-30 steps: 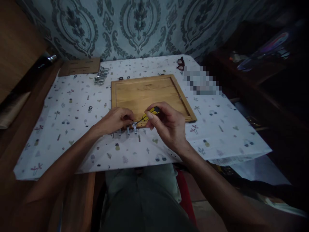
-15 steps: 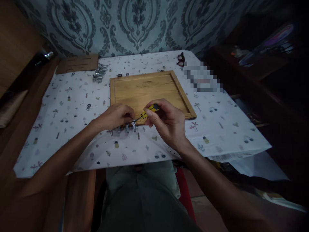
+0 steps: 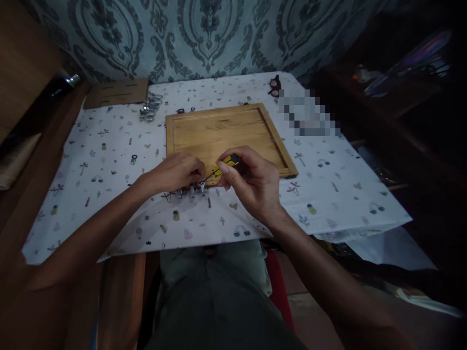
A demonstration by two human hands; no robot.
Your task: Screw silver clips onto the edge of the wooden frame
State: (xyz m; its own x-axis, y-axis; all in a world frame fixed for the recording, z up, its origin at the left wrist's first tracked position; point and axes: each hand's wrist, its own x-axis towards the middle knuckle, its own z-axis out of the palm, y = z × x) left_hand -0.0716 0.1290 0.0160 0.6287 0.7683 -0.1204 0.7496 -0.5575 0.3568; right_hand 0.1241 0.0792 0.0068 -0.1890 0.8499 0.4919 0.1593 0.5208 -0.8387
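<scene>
A square wooden tray-like board (image 3: pixel 226 131) lies on a patterned white cloth (image 3: pixel 109 160). My right hand (image 3: pixel 251 184) is closed round a small yellow-and-black screwdriver (image 3: pixel 223 165), whose tip points down-left at a metal hook (image 3: pixel 202 187) on the board's near edge. My left hand (image 3: pixel 175 172) is curled, fingers pinched at that same edge beside the hook. Two more metal hooks (image 3: pixel 185 193) stick out along the edge just left of it.
A pile of loose metal hooks (image 3: pixel 149 109) and a brown cardboard piece (image 3: pixel 116 92) lie at the back left. Dark glasses (image 3: pixel 273 86) sit at the back right beside a blurred patch. The table's near edge runs above my lap.
The view has drifted slightly, so everything sits a little higher in the picture. Both hands stay at the board's near edge with the screwdriver on the hook.
</scene>
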